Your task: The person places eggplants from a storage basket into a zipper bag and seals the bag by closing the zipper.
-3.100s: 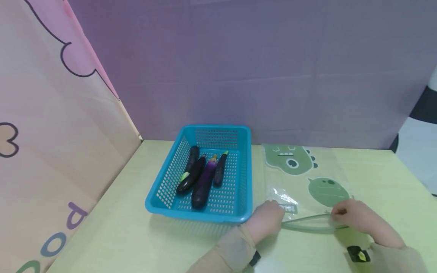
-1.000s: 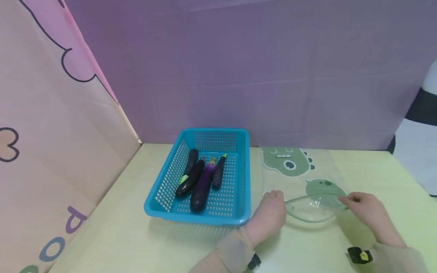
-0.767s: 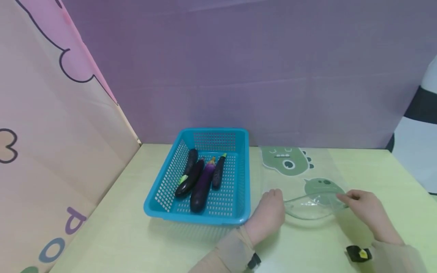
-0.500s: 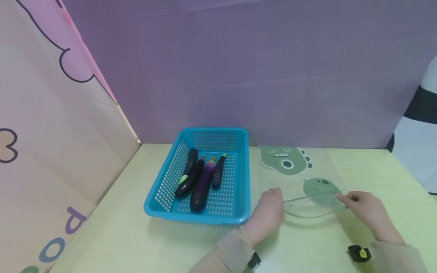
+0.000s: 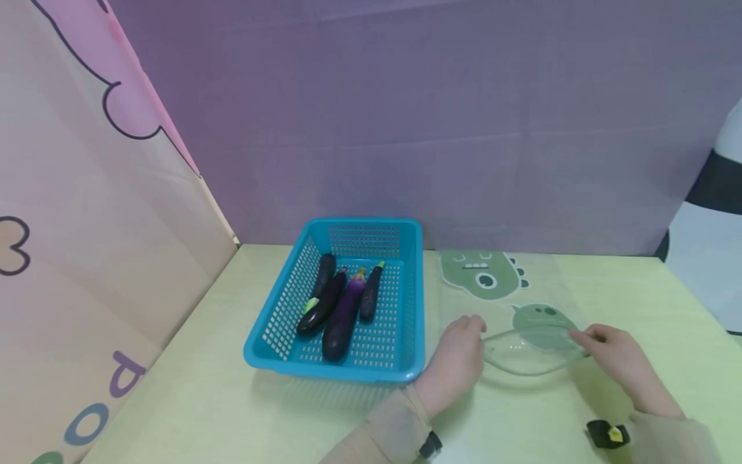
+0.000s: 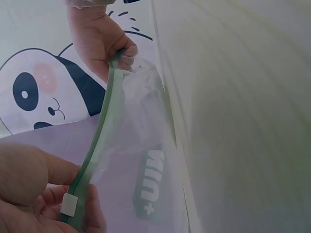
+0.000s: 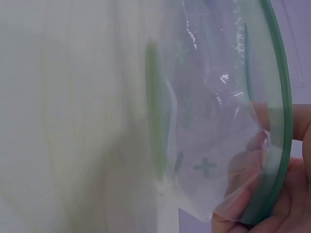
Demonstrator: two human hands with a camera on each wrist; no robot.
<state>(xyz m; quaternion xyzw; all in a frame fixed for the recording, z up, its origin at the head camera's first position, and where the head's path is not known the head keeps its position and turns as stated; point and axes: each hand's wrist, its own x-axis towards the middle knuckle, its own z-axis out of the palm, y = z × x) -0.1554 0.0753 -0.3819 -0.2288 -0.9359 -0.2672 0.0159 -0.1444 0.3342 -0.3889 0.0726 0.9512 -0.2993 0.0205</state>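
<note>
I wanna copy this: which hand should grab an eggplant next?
Probably the left hand: it's beside the blue basket of eggplants, while the right hand is farther away. Both hold the clear bag, so the left would need to let go first.

I am in what looks like a screened-off corner, a small booth made of printed cloth around a pale yellow-green counter [image 5: 191, 386]. A plain purple cloth [image 5: 377, 109] rises behind it, a cream and pink cloth [image 5: 116, 245] with cartoon outlines and coloured letters [image 5: 87, 424] closes my left, and a cartoon panda [image 6: 43, 92] shows on my right. The basket [image 5: 336, 372], eggplants [image 5: 344, 319] and zip bag [image 6: 131, 126] suggest kitchen chores, but I cannot tell what room lies beyond.
</note>
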